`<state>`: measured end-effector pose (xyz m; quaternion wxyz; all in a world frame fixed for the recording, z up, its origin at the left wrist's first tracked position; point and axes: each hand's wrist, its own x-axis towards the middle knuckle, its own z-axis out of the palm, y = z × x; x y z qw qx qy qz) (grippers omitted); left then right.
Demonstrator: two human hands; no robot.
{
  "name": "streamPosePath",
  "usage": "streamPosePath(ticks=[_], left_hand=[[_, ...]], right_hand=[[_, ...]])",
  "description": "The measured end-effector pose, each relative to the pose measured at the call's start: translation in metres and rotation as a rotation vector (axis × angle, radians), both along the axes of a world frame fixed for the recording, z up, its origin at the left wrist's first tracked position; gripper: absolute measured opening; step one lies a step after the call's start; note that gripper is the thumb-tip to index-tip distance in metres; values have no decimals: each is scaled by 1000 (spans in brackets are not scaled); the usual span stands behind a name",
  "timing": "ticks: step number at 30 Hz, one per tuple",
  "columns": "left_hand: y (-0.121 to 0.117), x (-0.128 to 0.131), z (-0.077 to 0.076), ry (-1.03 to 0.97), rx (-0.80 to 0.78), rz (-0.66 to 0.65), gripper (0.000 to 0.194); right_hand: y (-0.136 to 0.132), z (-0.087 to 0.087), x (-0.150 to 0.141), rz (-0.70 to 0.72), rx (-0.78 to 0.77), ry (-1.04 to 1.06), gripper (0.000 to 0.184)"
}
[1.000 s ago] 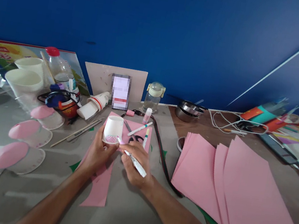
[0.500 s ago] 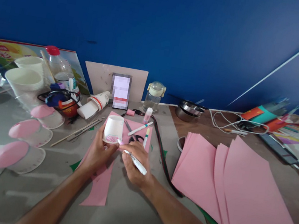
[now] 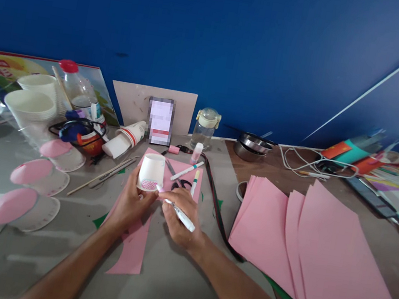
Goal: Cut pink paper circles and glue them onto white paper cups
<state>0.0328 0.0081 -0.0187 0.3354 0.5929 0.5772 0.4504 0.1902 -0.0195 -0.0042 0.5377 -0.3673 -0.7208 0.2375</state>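
Observation:
My left hand (image 3: 131,204) grips a white paper cup (image 3: 151,171) turned upside down, with a pink cross-hatched band near its rim. My right hand (image 3: 180,218) pinches a white marker (image 3: 180,214) whose tip touches that pink band. Both hands rest over a pink paper strip (image 3: 133,248) on the grey table (image 3: 161,286). Just behind the hands lie black-handled scissors (image 3: 180,183) and two more markers (image 3: 187,171).
Several pink-covered paper cups (image 3: 33,172) lie at the left, beside stacked white cups (image 3: 29,103) and a bottle with a red cap (image 3: 75,88). Large pink sheets (image 3: 320,251) spread at the right. A glass jar (image 3: 205,127), metal bowls (image 3: 251,148) and cables (image 3: 308,162) stand at the back.
Nothing has visibly changed apart from a slight shift of the view; the marker tip stays on the cup's pink band.

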Motion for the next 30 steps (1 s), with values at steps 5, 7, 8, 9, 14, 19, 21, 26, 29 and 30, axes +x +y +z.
streamPosePath(ticks=[5,7,8,9,14,19,21,26,29,30], left_hand=[[0,0,0,-16,-4,-7,62],[0,0,-1,-8,-1,-6,62],[0,0,-2,-9,-6,-6,62],[0,0,-2,-10,-12,-7,63],[0,-1,-4,-9,-13,-15,65],[0,-2,-2,-11,-16,-4,65],[0,-2,-3,-1,-21,0,66],[1,-3,-5,14,-36,-5,69],[1,-3,-4,24,-30,-6,68],[1,-3,-4,23,-28,-7,68]], right_hand=[[1,0,0,-6,6,-10,21],[1,0,1,-11,8,-3,21],[1,0,1,-15,7,5,20],[1,1,2,-18,7,13,20],[1,4,2,-20,7,30,19],[0,5,1,-3,10,24,19],[0,4,0,-1,10,25,19],[0,3,0,-7,-6,16,20],[1,2,1,-6,-4,15,20],[1,2,1,-8,-4,15,20]])
